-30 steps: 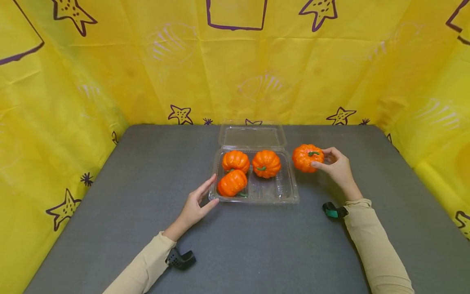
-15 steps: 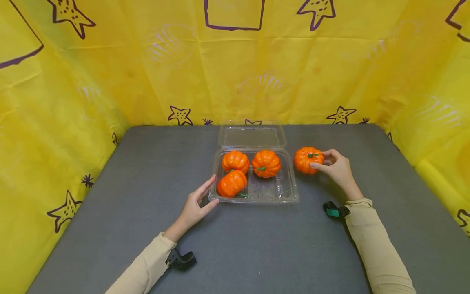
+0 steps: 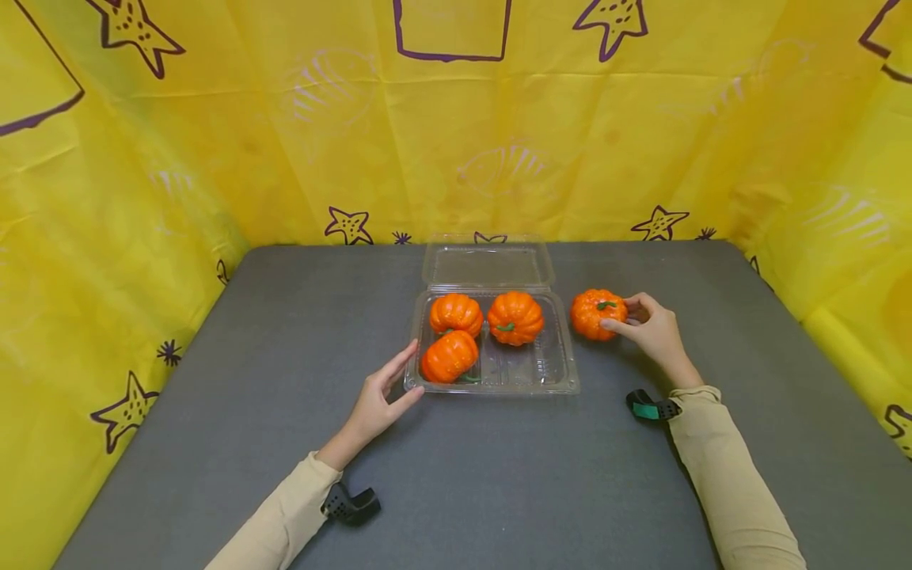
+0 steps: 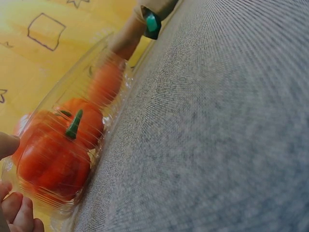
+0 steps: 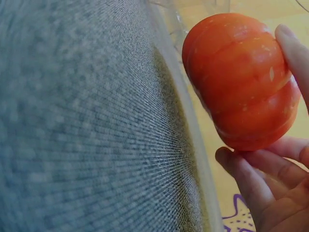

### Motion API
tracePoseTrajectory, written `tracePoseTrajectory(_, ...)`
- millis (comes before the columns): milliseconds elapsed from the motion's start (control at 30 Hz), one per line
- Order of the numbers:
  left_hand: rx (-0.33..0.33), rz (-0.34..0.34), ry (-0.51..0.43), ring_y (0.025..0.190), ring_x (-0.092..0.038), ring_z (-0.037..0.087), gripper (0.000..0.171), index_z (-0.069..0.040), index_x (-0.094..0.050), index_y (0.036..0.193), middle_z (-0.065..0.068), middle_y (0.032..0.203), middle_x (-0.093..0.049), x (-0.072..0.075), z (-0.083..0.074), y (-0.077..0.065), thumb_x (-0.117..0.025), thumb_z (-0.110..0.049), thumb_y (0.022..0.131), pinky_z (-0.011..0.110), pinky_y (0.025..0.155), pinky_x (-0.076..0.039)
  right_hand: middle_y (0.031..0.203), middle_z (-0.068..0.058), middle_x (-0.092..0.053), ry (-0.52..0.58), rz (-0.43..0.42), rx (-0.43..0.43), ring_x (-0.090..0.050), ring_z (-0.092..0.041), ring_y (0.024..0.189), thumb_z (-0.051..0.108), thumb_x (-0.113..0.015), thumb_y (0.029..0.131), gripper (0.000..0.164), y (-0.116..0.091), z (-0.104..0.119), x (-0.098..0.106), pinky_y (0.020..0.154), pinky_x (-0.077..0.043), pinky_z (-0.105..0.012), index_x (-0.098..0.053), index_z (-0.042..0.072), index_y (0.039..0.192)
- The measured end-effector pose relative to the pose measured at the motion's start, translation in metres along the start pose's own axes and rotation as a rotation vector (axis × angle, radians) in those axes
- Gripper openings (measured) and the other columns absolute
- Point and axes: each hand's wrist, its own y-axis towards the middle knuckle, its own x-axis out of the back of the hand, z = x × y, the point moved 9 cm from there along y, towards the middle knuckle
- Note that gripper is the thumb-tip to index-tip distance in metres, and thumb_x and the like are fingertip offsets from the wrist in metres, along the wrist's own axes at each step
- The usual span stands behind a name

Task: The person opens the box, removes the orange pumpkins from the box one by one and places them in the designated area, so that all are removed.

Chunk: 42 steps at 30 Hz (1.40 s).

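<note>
My right hand (image 3: 657,332) pinches a small orange pumpkin (image 3: 597,315) with a green stem, thumb on one side and fingers on the other. This pumpkin (image 5: 241,82) is low at the table, just right of a clear plastic clamshell box (image 3: 527,388); whether it touches the table I cannot tell. My left hand (image 3: 374,404) has its fingers extended at the box's left side, thumb near the front left corner. Inside the box are three more pumpkins: one at the back left (image 3: 456,313), one tilted at the front left (image 3: 450,356), one at the back right (image 3: 516,318).
The box's hinged lid (image 3: 488,264) lies back, raised toward the yellow patterned curtain (image 3: 456,142) behind the grey table (image 3: 499,483). Curtain also hangs on both sides. A black wrist band (image 3: 351,504) is on the left wrist, another (image 3: 651,408) on the right.
My right hand and its pumpkin have come down slightly, a little nearer the table. The left hand, the box and the pumpkins in it have not visibly moved.
</note>
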Motion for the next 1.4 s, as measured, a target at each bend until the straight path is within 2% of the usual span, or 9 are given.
tracePoseTrajectory(267,-0.016,0.001,-0.006,0.113,-0.033,0.050,0.059,0.025,-0.033,0.121,0.040,0.125,-0.033,0.000,-0.003,0.000,-0.059,0.025,0.067,0.026,0.098,-0.028,0.098,-0.019,-0.058,-0.008,0.044,-0.038,-0.057,-0.023,0.085,0.028,-0.075,0.073,0.045,-0.001,-0.007,-0.006,0.066,-0.042,-0.008,-0.054,-0.002,0.098)
tracePoseTrajectory(567,-0.024,-0.003,-0.011,0.112,-0.033,0.050,0.059,0.025,-0.034,0.121,0.040,0.124,-0.034,0.000,-0.004,0.003,-0.058,0.026,0.067,0.028,0.098,-0.028,0.098,-0.017,-0.059,-0.013,0.059,-0.028,-0.055,-0.009,0.080,0.031,-0.075,0.073,0.044,0.000,-0.008,-0.006,0.065,-0.043,-0.008,-0.053,0.000,0.095)
tracePoseTrajectory(800,-0.016,0.002,-0.011,0.113,-0.033,0.049,0.059,0.025,-0.033,0.121,0.040,0.125,-0.033,-0.001,-0.003,0.002,-0.059,0.026,0.068,0.028,0.098,-0.028,0.099,-0.018,-0.058,-0.025,0.077,-0.050,-0.056,-0.023,0.085,0.033,-0.073,0.074,0.044,-0.002,-0.012,-0.005,0.065,-0.043,-0.011,-0.054,0.000,0.097)
tracePoseTrajectory(1000,-0.003,-0.004,-0.011,0.114,-0.033,0.049,0.059,0.025,-0.033,0.122,0.040,0.125,-0.033,-0.001,-0.003,-0.004,-0.059,0.025,0.068,0.028,0.098,-0.028,0.101,-0.020,-0.059,-0.030,0.119,-0.076,-0.057,-0.027,0.090,0.035,-0.072,0.075,0.046,-0.004,-0.014,-0.008,0.066,-0.044,-0.013,-0.055,0.000,0.100)
tracePoseTrajectory(1100,-0.001,-0.009,-0.011,0.113,-0.033,0.050,0.059,0.025,-0.033,0.121,0.040,0.125,-0.033,-0.001,-0.003,-0.006,-0.059,0.025,0.069,0.028,0.098,-0.028,0.101,-0.021,-0.059,-0.045,0.143,-0.097,-0.056,-0.029,0.091,0.036,-0.072,0.075,0.049,-0.004,-0.014,-0.009,0.069,-0.045,-0.018,-0.055,-0.001,0.102)
tracePoseTrajectory(1300,0.001,-0.006,-0.016,0.114,-0.033,0.048,0.059,0.024,-0.034,0.122,0.039,0.125,-0.034,-0.002,-0.001,-0.003,-0.059,0.024,0.069,0.027,0.098,-0.028,0.103,-0.026,-0.058,-0.111,0.204,-0.125,-0.055,-0.033,0.093,0.039,-0.069,0.077,0.061,-0.004,-0.009,-0.007,0.078,-0.046,-0.039,-0.052,-0.008,0.112)
tracePoseTrajectory(1400,-0.003,-0.004,-0.014,0.114,-0.034,0.048,0.059,0.024,-0.034,0.122,0.039,0.125,-0.034,-0.001,-0.001,-0.002,-0.059,0.024,0.069,0.027,0.098,-0.028,0.106,-0.029,-0.056,-0.153,0.238,-0.125,-0.054,-0.036,0.097,0.042,-0.067,0.078,0.068,-0.004,-0.005,-0.006,0.082,-0.044,-0.045,-0.050,-0.012,0.116)
